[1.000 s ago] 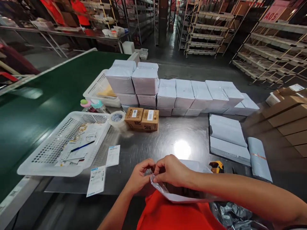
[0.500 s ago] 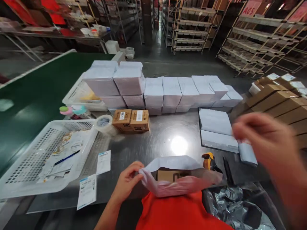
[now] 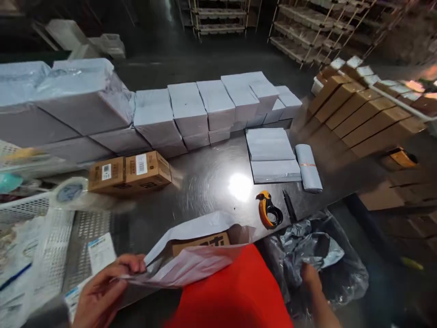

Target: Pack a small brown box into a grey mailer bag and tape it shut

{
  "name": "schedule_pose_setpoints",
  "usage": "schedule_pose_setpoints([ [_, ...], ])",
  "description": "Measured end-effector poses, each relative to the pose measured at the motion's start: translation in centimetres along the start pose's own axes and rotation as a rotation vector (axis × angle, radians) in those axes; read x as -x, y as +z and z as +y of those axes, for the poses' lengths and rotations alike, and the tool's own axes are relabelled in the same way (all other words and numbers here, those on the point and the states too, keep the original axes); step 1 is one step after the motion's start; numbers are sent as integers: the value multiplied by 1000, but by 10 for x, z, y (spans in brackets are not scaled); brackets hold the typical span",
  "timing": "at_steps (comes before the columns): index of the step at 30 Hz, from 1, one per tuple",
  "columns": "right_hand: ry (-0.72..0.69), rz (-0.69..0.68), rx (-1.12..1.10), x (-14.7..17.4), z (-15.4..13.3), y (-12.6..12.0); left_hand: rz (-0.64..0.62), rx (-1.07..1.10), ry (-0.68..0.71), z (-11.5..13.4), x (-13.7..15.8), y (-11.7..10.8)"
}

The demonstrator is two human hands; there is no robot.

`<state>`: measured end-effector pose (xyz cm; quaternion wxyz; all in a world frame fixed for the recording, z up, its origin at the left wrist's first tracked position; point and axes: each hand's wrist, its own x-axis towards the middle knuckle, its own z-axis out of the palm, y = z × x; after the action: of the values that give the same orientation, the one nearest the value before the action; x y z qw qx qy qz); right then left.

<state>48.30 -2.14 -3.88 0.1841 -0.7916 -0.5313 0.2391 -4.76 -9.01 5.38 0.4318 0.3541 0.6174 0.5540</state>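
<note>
The left hand (image 3: 102,291) pinches the open mouth of a white mailer bag (image 3: 191,255) at the near edge of the steel table (image 3: 205,182), a brown box (image 3: 201,240) half hidden inside. The right hand (image 3: 312,278) dips into a crumpled grey plastic bag (image 3: 321,255) below the table, its fingers buried, so its grip cannot be told.

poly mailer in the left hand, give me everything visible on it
The mailer bag is thin, pale grey-white plastic film, wrinkled and glossy. It lies at the near edge of the steel table with its mouth open and the flap raised. A brown cardboard box with dark print sits inside, partly showing. The left hand pinches the lower lip at the left corner. Its near edge meets the person's red shirt.
</note>
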Motion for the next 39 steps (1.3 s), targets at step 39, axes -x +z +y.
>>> schedule_pose_setpoints([
  [39,-755,-611,-754,-23,-205,27,198,156,-111,3,1,27],
])
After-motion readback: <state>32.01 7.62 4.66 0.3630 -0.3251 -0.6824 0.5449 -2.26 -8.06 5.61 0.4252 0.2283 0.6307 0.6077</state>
